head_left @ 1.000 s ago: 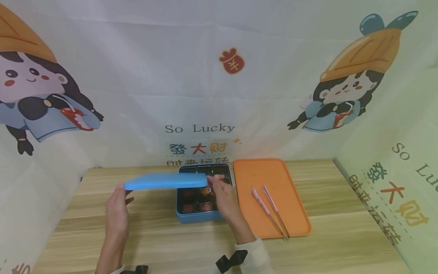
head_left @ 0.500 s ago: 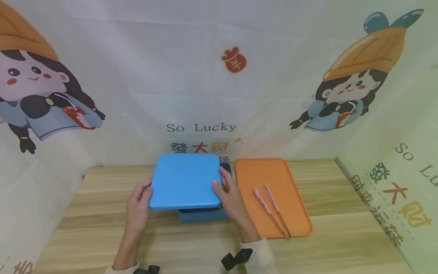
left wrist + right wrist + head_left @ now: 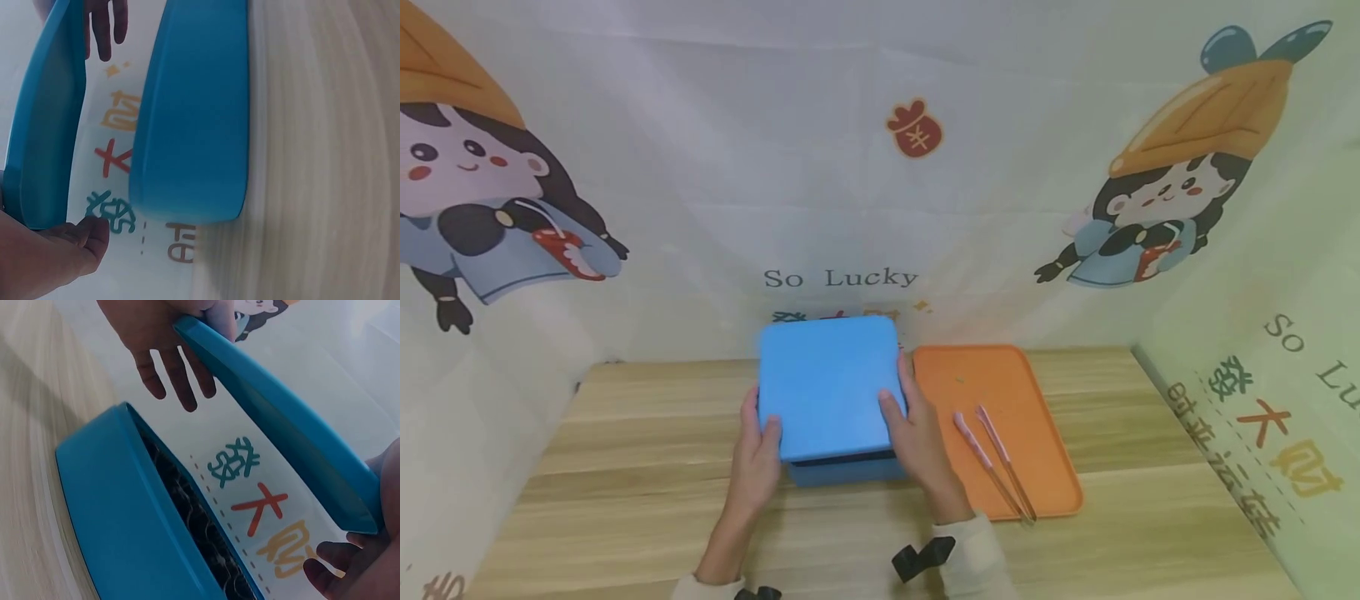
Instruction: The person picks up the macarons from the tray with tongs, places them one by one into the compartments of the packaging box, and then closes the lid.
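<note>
A square blue lid is held level by its two sides, raised over a blue box on the table. My left hand grips the lid's left edge, thumb on top. At the opposite edge my right hand pinches it the same way, and its other fingers show under the lid in the right wrist view. That view also shows a gap between lid and box, with a dark compartment insert inside the box. From the head, the lid hides nearly all of the box's inside.
Right of the box lies an orange tray, bearing a pair of tongs with pink tips. The wooden table backs onto a printed cloth, which stands close behind the box.
The lid was tilted and off to the left; it has turned flat, face up, and moved right over the box. Both hands came along, the left one farther. Tray and tongs stayed put.
</note>
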`<state>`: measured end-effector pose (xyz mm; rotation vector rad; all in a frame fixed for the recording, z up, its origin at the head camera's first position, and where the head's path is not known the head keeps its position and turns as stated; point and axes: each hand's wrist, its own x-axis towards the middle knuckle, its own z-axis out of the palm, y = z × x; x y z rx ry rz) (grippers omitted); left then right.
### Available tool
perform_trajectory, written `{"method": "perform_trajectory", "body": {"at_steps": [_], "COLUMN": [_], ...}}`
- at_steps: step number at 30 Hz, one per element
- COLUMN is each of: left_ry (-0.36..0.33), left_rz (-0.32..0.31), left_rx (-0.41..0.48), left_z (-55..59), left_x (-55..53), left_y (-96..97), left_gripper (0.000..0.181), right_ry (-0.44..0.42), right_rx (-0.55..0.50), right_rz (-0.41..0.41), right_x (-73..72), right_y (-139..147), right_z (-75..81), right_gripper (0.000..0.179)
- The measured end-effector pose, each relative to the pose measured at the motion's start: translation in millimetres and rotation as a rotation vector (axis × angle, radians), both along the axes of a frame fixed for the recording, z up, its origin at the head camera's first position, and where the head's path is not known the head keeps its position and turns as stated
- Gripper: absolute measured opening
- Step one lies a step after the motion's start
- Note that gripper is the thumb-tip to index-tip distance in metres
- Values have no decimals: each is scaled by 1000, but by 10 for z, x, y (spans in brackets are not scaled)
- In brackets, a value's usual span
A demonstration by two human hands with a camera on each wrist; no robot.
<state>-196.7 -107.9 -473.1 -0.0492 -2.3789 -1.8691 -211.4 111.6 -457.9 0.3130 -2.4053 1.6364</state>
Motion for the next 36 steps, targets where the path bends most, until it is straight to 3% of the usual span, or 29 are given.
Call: {"method": "perform_trajectory", "body": {"at_steps": [13, 21, 30, 36], "left_ry": [37, 5, -29, -59], "left_rz": [-37, -13, -31, -55], "left_rx": [-127, -200, -251, -264], "left_z": [-198, -313, -325, -328], "left_x": [-118, -131, -121, -133], "left_y": [208, 256, 270, 258], "left_gripper": [60, 60, 60, 60], "right_ry": [-35, -24, -18, -89], "right_rx": [83, 89, 90, 94], "right_rz": [-86, -99, -119, -133], "right_x": [-98, -114, -123, -142], "right_y": [123, 142, 143, 135], "right_z": [-229, -377, -477, -502], "right_gripper": [53, 52, 51, 51]}}
